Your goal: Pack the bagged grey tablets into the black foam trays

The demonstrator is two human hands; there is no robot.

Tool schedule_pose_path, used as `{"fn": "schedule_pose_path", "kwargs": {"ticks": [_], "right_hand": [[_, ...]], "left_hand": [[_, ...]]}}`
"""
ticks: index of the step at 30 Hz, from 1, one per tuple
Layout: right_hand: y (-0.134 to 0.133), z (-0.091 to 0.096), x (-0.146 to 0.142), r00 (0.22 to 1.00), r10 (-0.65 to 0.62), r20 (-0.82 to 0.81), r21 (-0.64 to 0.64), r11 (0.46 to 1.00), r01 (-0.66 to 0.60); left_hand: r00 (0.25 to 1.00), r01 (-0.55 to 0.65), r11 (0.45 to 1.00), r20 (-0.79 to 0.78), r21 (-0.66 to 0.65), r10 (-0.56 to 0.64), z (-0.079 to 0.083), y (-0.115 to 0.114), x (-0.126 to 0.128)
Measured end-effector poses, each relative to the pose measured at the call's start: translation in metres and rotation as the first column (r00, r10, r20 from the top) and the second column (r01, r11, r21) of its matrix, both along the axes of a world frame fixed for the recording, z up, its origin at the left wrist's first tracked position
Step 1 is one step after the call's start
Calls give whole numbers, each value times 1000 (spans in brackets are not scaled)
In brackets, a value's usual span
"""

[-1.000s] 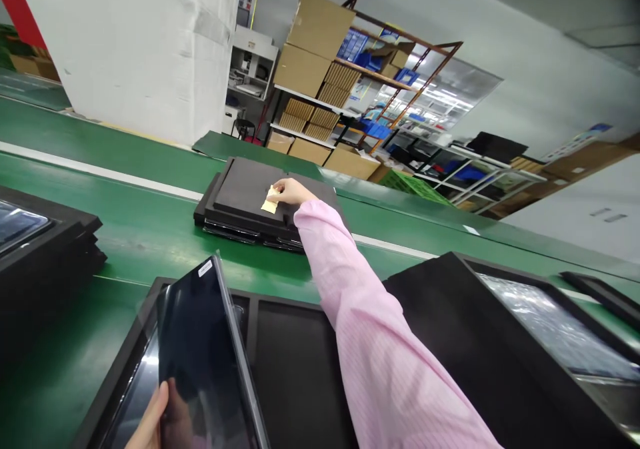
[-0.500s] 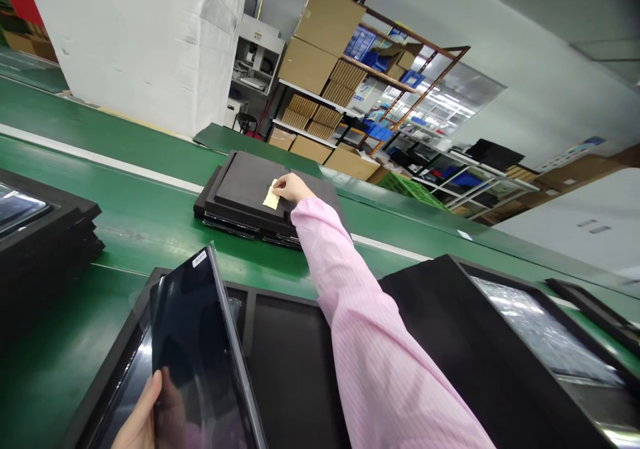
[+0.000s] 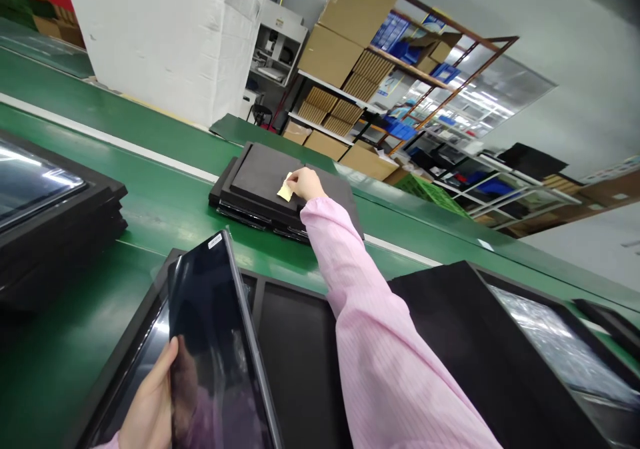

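Note:
My left hand (image 3: 153, 396) grips the left edge of a dark glossy display panel (image 3: 215, 342), thumb on its face. The panel is tilted up over a black foam tray (image 3: 295, 349) and carries a small white label near its top edge. Farther off, my right hand (image 3: 306, 184) pinches a small yellow paper slip (image 3: 285, 190) between thumb and fingertips. That slip lies at the top of a stack of black foam trays (image 3: 260, 172); whether it is stuck there I cannot tell. Glossy panel edges show along the stack's front side.
All this rests on a green conveyor belt (image 3: 165, 216) with a white line. Another tray stack (image 3: 60, 229) with a panel on top is at left. At right is a black foam tray (image 3: 470, 329) with a film-covered panel. Behind stand a white pillar (image 3: 150, 42) and shelves with cardboard boxes (image 3: 345, 29).
The view has shifted slightly, so most things appear farther right. More of my left hand shows on the panel. My right hand still pinches the yellow slip over the stack.

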State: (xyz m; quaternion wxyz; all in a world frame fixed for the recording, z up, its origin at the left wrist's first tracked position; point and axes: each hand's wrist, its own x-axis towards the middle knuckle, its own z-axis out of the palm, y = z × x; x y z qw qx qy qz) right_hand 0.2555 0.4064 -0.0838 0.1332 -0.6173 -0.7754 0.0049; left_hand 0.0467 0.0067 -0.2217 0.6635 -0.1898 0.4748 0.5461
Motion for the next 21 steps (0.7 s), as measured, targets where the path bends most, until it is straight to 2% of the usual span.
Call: {"fn": "schedule_pose_path", "kwargs": {"ticks": [4, 8, 10, 12, 14, 15, 17, 18, 19, 21], "right_hand": [[-6, 0, -1, 998, -37, -49, 37, 999, 39], [-17, 4, -3, 992, -57, -117, 94, 993, 68], [-40, 8, -4, 974, -12, -227, 177, 983, 54], [-84, 14, -6, 898, 127, -421, 281, 960, -4], [-148, 19, -10, 747, 300, -593, 323, 939, -121], [-183, 22, -12, 671, 345, -656, 312, 934, -175], [-251, 24, -13, 552, 344, -759, 227, 935, -272], [-279, 24, -12, 518, 322, -793, 165, 931, -327], [-303, 24, -10, 470, 312, -825, 126, 914, -386], [-333, 21, -3, 407, 286, -867, 65, 876, -478]], "left_hand": [[983, -183, 982, 13, -38, 184, 20, 8, 6], [969, -246, 967, -31, -64, 245, 36, 16, 8], [963, -268, 961, -37, -72, 266, 42, 19, 8], [961, -274, 960, -49, -54, 272, 46, 21, 8], [962, -263, 965, -78, -18, 261, 47, 21, 7], [962, -259, 966, -87, 1, 258, 46, 20, 7], [962, -258, 965, -84, 35, 260, 41, 18, 6], [960, -265, 963, -77, 46, 268, 38, 17, 6], [961, -263, 963, -72, 59, 267, 33, 16, 5], [975, -190, 976, -97, 110, 201, 24, 13, 2]]}}
